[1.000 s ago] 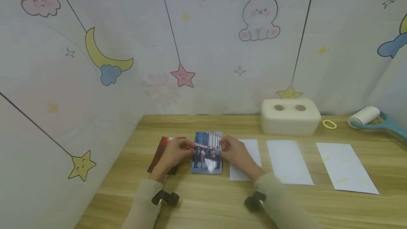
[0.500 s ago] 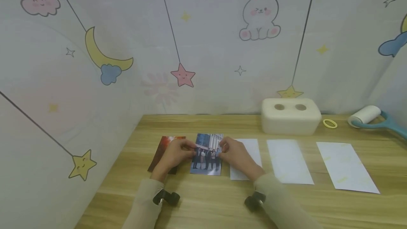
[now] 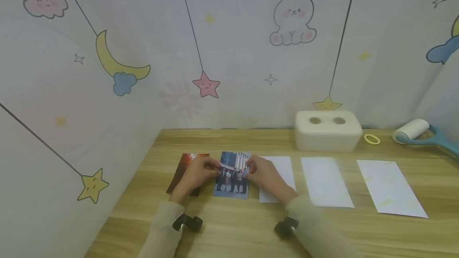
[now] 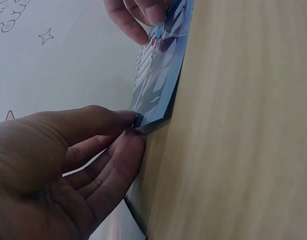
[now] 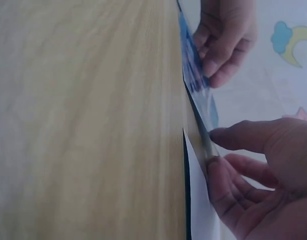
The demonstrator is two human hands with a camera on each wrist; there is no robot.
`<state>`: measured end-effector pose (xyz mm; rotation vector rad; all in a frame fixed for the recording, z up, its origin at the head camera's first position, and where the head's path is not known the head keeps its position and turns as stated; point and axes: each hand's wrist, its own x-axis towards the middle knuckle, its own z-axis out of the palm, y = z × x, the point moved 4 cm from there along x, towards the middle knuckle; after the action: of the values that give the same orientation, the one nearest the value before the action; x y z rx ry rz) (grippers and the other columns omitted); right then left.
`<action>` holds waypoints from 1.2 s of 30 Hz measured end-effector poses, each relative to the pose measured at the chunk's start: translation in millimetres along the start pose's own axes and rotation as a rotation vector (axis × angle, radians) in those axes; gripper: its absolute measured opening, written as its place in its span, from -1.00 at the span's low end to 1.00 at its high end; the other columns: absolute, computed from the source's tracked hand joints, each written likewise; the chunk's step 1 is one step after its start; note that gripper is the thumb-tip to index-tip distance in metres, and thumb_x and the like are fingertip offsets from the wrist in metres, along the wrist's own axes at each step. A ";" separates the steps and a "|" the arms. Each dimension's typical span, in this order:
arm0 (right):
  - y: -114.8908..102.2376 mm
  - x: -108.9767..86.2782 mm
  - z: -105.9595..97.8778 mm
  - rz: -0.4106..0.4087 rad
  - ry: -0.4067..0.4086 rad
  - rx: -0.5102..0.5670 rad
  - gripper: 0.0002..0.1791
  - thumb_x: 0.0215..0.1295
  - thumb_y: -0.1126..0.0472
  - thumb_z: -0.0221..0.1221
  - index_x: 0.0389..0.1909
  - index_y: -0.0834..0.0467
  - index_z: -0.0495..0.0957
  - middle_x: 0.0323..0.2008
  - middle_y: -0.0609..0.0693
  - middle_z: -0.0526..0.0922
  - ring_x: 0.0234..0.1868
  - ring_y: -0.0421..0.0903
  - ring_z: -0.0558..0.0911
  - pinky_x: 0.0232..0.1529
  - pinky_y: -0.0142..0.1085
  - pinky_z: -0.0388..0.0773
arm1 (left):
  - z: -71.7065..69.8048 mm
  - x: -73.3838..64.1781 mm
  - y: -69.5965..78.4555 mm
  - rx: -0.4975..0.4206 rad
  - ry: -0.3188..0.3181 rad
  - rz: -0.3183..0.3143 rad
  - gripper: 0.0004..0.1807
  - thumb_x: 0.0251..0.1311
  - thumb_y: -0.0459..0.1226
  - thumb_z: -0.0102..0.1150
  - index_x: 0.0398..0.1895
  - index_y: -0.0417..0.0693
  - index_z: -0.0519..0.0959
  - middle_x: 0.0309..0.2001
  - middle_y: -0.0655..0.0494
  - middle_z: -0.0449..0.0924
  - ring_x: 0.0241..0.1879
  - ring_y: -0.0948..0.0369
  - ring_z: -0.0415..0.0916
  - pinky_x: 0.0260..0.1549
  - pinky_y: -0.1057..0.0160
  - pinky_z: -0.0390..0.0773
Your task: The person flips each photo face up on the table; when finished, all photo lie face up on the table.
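A glossy photo of several standing people in front of a building lies between the two hands, slightly raised from the table in the wrist views. My left hand pinches its left edge between thumb and fingers. At the opposite edge, the right hand pinches the photo the same way. Under the left hand and wrist lies a dark red picture, partly covered. A white sheet sits beneath the right hand, partly hidden by it.
Two more white sheets lie to the right on the wooden table. Behind them stand a cream box with two round holes, a yellow ring and a lint roller with a blue handle. A patterned curtain hangs behind.
The photo has shifted slightly toward the person and tilted a little, and the glare on it has gone. Both hands keep their pinch at its edges.
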<state>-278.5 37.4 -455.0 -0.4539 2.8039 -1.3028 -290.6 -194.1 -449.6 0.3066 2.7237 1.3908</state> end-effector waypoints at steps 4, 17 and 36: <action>0.2 1.4 2.0 -0.002 -0.006 -0.015 -0.62 0.17 0.35 0.45 0.01 0.28 0.63 -0.32 -0.01 0.68 -0.28 -0.05 0.65 -0.16 -0.12 0.67 | 0.0 0.8 -0.8 0.012 0.013 -0.002 -0.85 0.14 -0.51 0.47 -0.22 -0.30 0.74 -0.35 0.02 0.75 -0.40 0.21 0.67 -0.38 0.24 0.72; -4.7 -0.5 5.2 -0.012 -0.003 -0.050 -0.60 0.16 0.35 0.40 0.04 0.35 0.64 -0.22 0.07 0.63 -0.18 0.03 0.63 -0.07 -0.03 0.67 | 0.2 -2.4 -3.0 0.073 0.064 -0.015 -0.86 0.13 -0.46 0.52 -0.26 -0.18 0.76 -0.39 0.12 0.72 -0.42 0.24 0.62 -0.37 0.22 0.64; 0.6 0.2 0.0 -0.052 0.022 -0.013 -0.70 0.26 0.35 0.40 0.01 0.25 0.69 -0.24 -0.01 0.69 -0.17 -0.02 0.67 -0.06 -0.08 0.68 | 2.7 -2.9 16.0 0.082 0.075 0.019 -0.78 0.14 -0.38 0.55 -0.15 -0.19 0.75 -0.24 0.08 0.78 -0.26 0.12 0.76 -0.28 0.14 0.73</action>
<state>-278.9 37.7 -455.4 -0.5191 2.8379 -1.3078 -285.0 -183.5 -438.3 0.2921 2.8513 1.3237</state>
